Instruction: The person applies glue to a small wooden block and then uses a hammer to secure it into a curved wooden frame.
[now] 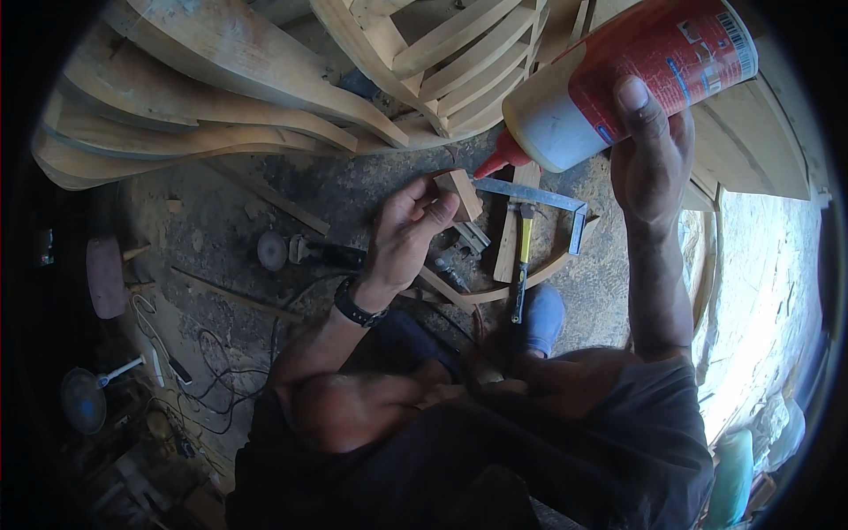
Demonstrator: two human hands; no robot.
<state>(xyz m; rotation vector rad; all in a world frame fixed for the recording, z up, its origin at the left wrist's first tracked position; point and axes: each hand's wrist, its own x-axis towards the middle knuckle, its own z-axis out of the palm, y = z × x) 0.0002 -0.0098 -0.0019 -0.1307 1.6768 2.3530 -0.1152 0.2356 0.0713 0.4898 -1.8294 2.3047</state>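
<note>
My right hand [654, 146] is closed around a large glue bottle [556, 110] with a red label. The bottle is tipped over, its red nozzle [496, 157] pointing down to the left. Just below the tip, my left hand [408, 225] pinches a small wooden block [460, 193] between thumb and fingers. Nozzle and block are very close; whether they touch I cannot tell. No glue can be made out on the block. A dark watch strap circles my left wrist.
On the floor lie a hammer [525, 252] with a yellow-and-black handle, a metal square [539, 195], an angle grinder [305, 252] and wood strips [274, 199]. Curved wooden frames [238, 75] stand along the far side. Cables [212, 371] trail at the left. My foot [543, 316] is near the hammer.
</note>
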